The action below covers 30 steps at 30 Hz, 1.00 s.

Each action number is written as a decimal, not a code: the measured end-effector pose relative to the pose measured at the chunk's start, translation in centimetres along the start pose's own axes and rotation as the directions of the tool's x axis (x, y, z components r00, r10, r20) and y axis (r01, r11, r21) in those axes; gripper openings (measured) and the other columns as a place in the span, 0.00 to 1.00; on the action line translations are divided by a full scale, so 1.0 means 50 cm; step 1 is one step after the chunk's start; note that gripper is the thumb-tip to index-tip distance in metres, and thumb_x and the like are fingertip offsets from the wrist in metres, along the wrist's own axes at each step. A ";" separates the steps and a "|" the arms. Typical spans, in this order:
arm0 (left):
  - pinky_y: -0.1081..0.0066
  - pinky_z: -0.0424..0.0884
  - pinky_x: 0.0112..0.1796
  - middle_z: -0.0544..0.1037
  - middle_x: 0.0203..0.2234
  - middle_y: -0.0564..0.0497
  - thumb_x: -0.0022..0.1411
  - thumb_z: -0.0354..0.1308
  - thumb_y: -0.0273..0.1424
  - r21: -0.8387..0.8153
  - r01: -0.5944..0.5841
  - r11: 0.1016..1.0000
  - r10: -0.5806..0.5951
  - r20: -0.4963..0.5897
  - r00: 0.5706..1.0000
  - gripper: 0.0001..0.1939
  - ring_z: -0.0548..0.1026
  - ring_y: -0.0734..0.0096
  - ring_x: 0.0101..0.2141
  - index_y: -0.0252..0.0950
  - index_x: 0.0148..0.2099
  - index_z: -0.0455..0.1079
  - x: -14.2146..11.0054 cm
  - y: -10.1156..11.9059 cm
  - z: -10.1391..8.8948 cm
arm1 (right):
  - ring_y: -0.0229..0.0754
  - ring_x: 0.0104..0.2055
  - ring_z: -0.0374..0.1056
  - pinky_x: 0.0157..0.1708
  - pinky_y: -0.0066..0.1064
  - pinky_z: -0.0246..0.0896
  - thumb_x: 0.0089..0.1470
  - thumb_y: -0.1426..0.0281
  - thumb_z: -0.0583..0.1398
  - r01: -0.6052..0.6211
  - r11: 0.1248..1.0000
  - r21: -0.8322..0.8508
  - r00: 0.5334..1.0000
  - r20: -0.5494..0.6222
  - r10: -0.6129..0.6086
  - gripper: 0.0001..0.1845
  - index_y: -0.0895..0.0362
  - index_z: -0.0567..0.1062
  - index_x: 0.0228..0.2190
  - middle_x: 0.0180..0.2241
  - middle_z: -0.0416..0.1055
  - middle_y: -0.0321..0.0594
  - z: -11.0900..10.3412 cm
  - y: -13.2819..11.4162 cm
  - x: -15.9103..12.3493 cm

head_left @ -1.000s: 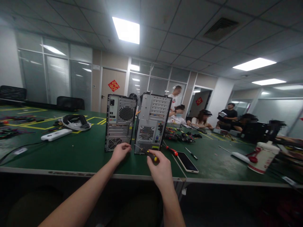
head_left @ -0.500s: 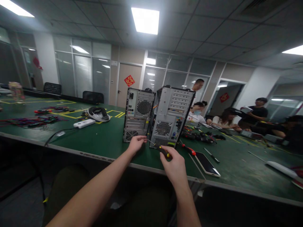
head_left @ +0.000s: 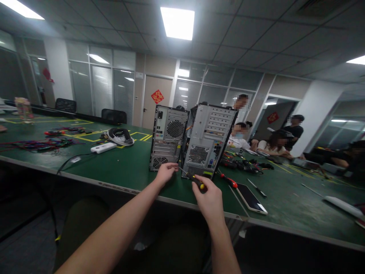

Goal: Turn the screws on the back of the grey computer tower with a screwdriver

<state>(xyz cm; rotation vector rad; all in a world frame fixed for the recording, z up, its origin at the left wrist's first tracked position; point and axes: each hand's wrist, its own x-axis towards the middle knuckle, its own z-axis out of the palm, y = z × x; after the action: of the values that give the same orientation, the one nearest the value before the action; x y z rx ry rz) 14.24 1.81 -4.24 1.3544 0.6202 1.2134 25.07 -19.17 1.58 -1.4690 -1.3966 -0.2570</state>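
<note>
- The right hand (head_left: 211, 196) grips a screwdriver (head_left: 193, 180) by its handle, low before the right computer case (head_left: 199, 129); the shaft points left.
- The left hand (head_left: 165, 173) has its fingertips close together near the shaft's tip, before the left computer case (head_left: 167, 146); whether they pinch anything is too small to tell.
- Both cases stand upright on the green table (head_left: 131, 163).
- To their right lie a phone (head_left: 250, 198) and red pliers (head_left: 229, 181), or perhaps another screwdriver.
</note>
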 end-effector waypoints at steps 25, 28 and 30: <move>0.62 0.78 0.49 0.86 0.38 0.42 0.55 0.58 0.15 -0.013 -0.016 1.000 0.016 0.016 1.000 0.16 0.84 0.66 0.37 0.31 0.43 0.81 -0.001 0.005 0.003 | 0.50 0.44 0.79 0.49 0.40 0.72 0.58 0.60 0.61 -0.061 0.998 0.030 0.998 -0.025 0.062 0.17 0.57 0.83 0.43 0.43 0.82 0.47 0.021 -0.006 -0.008; 0.60 0.77 0.51 0.85 0.41 0.41 0.54 0.60 0.16 -0.045 -0.039 0.998 0.040 0.024 0.999 0.16 0.83 0.64 0.40 0.31 0.43 0.80 0.002 0.004 0.004 | 0.51 0.45 0.78 0.49 0.40 0.73 0.58 0.62 0.62 -0.032 0.999 0.034 0.999 -0.025 0.033 0.16 0.56 0.83 0.43 0.43 0.82 0.47 0.029 -0.009 -0.010; 0.58 0.75 0.53 0.85 0.43 0.41 0.54 0.61 0.16 -0.061 -0.058 0.996 0.060 0.029 0.998 0.16 0.83 0.63 0.43 0.32 0.45 0.80 0.003 0.004 0.005 | 0.51 0.45 0.78 0.49 0.41 0.73 0.58 0.63 0.62 -0.015 0.999 0.030 1.000 -0.026 0.016 0.15 0.56 0.82 0.43 0.43 0.82 0.48 0.033 -0.012 -0.011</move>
<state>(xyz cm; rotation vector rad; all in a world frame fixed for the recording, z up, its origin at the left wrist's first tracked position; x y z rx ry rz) 14.46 1.80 -3.94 1.3464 0.5217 1.2469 23.64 -18.37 0.75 -1.4467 -1.3619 -0.2445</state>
